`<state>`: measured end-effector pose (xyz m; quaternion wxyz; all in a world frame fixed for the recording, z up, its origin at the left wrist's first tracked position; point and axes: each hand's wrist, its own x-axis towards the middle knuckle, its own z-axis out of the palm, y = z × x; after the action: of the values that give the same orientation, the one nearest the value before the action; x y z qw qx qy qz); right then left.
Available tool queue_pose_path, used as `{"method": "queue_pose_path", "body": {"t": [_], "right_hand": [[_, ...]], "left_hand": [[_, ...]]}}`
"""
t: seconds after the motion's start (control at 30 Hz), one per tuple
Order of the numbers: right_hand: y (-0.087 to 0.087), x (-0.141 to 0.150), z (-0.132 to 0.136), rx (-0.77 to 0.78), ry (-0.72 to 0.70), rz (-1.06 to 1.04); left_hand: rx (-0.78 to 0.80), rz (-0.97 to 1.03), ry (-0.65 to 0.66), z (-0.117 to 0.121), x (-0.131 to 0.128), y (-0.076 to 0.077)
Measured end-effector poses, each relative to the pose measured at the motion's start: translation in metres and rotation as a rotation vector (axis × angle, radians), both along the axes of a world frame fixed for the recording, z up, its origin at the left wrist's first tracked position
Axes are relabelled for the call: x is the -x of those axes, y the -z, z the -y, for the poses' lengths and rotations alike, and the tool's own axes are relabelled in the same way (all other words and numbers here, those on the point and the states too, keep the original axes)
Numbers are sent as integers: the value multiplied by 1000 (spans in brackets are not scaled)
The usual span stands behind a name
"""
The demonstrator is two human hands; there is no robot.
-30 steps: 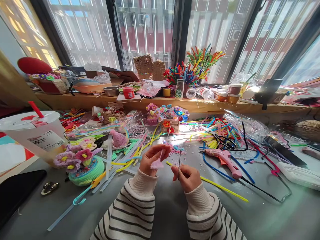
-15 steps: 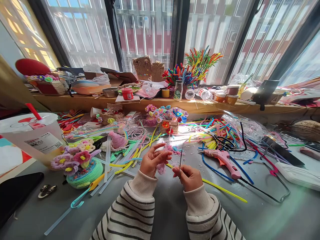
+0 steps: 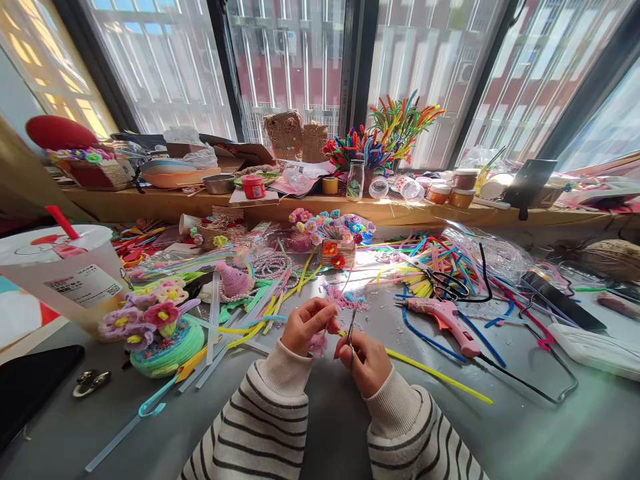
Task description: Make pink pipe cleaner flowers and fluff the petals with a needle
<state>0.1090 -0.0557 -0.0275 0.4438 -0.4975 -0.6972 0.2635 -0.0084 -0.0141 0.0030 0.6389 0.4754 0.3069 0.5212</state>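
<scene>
My left hand point(image 3: 311, 327) is closed, pinching a fuzzy pink pipe cleaner point(image 3: 318, 344) whose fluffy part hangs below the fingers. A thin pale strand point(image 3: 346, 283) rises from the fingertips. My right hand point(image 3: 367, 360) is closed around slim dark metal scissors point(image 3: 353, 321), blades pointing up and away from me. The hands are close together over the grey table point(image 3: 335, 427), fingertips a little apart. Just beyond them lie pink and blue fluff trimmings point(image 3: 345, 297). A yellow pipe cleaner point(image 3: 440, 375) stretches to the right from behind my right hand.
A pink glue gun point(image 3: 447, 323) with a black cord lies right, near black-handled scissors point(image 3: 445, 283) and heaped pipe cleaners. At left stand a drink cup point(image 3: 75, 273) and a green base with fuzzy flowers point(image 3: 167, 347), beside glue sticks point(image 3: 213, 320). A cluttered ledge point(image 3: 280, 212) runs behind.
My right hand has moved slightly left and lower, bringing the scissors closer to my left hand. The scissors' blades now show as two lines. My left fingers have curled in more.
</scene>
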Motion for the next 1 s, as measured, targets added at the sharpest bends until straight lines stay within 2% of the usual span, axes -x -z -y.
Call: {"method": "queue_pose_path", "body": {"t": [0.23,0.43,0.53,0.7,1.0], "right_hand": [[2,0,-1,-62,-53,72],[2,-2,0,-103,-21,81],[6,-2,-2,-127,29,76],[11,-4,-4,-166,26,75],[5,-1,-2,-125,24,35]], "left_hand": [[-4,-82,201,2,0,-4],[8,-51,270,3,-1,-3],[15,-41,264,4,-1,-2],[12,-21,236,3,-2,0],[-17,-2,193,3,-2,-1]]}}
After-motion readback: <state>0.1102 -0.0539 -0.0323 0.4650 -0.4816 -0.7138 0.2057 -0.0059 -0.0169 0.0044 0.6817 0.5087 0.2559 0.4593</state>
